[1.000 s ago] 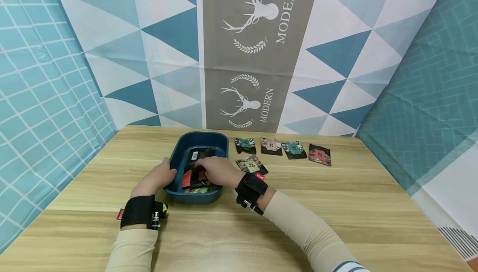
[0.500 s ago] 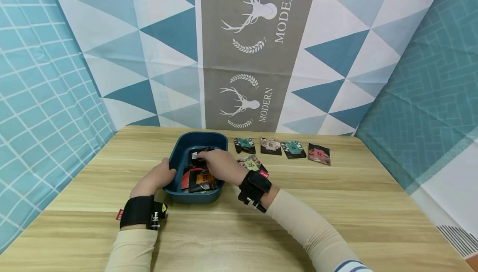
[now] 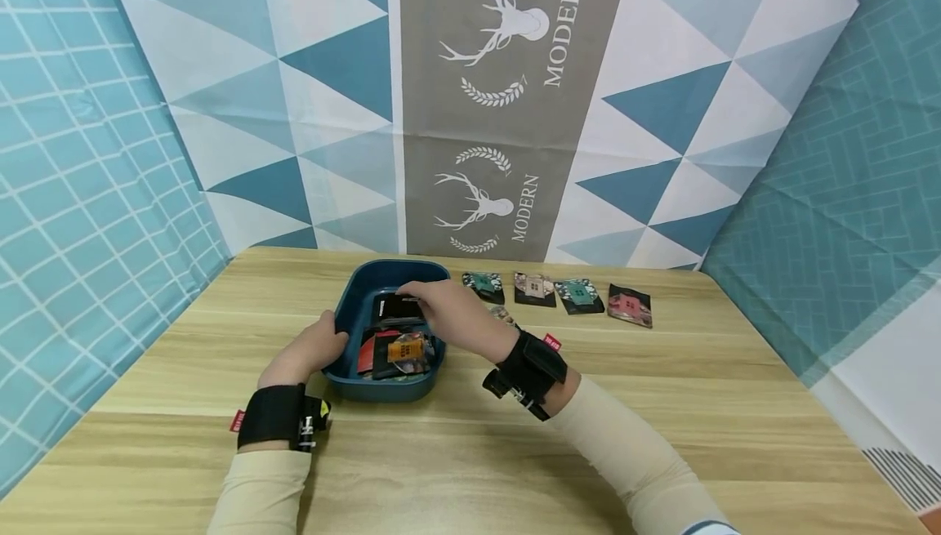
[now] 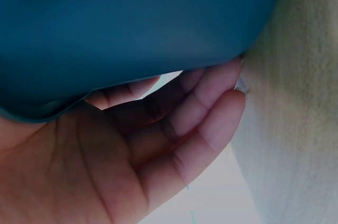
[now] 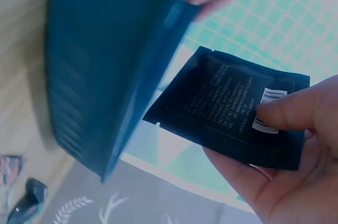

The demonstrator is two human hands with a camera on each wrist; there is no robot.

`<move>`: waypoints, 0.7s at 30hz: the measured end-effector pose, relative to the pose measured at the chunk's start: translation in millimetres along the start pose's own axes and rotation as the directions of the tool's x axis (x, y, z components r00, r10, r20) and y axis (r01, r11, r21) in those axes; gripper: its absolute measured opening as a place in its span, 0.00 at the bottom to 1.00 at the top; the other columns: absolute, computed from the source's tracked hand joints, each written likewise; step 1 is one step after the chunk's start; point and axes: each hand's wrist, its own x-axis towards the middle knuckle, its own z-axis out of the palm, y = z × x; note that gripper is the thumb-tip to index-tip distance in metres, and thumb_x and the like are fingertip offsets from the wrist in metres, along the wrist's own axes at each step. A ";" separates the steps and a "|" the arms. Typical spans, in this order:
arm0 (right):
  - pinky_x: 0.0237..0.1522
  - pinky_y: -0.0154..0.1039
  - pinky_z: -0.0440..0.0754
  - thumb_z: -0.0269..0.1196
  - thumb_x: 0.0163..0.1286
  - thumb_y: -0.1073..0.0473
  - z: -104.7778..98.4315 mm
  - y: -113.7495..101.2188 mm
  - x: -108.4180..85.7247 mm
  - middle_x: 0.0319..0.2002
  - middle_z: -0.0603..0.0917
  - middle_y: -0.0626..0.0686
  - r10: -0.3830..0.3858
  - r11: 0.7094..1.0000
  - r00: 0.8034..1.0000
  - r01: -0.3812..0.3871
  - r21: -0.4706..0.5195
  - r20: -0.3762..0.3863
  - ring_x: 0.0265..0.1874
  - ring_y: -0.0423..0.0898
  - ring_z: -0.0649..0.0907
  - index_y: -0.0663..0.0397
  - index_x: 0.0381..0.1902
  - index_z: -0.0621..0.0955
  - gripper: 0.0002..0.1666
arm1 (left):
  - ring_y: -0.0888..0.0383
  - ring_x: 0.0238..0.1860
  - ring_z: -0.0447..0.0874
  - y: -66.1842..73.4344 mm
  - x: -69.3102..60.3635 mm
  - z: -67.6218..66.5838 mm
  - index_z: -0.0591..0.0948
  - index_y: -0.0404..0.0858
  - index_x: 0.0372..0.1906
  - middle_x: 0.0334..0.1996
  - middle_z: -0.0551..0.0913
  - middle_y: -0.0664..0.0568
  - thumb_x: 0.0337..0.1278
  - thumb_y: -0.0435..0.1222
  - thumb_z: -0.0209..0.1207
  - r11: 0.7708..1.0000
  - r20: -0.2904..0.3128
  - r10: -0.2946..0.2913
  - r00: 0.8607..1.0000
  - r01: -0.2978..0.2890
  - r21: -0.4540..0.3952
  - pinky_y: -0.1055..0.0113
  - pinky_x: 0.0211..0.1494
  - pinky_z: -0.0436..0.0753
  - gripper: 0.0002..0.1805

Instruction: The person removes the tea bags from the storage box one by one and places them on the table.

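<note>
Hands (image 3: 303,351) (image 3: 463,318), sachet (image 5: 211,105) lengthwise outward, barcode (image 5: 278,96) inward

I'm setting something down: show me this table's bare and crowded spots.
Widest: the table between the right forearm, the row of four packets and the right edge. Another lies between that forearm and the left forearm, nearer than the blue bin. Crowded: inside the bin, where other packets lie, and beside its right wall, where the right hand partly hides a loose packet.

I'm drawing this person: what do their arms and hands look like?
Cream fabric sleeves cover both arms; blue-striped white cloth shows beyond the right one. Each wrist wears a wide black strap with a small red tag. Both hands are bare.
</note>
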 end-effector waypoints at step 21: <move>0.45 0.39 0.78 0.51 0.70 0.67 -29.5 40.4 -53.4 0.53 0.81 0.53 0.073 0.995 0.992 -0.079 -0.055 -0.105 0.43 0.47 0.83 0.48 0.60 0.75 0.22 | 0.38 0.53 0.66 1.3 -1.0 0.0 0.45 0.15 0.65 0.63 0.55 0.18 0.65 0.34 0.35 1.000 0.002 0.000 1.000 0.000 0.002 0.45 0.57 0.69 0.31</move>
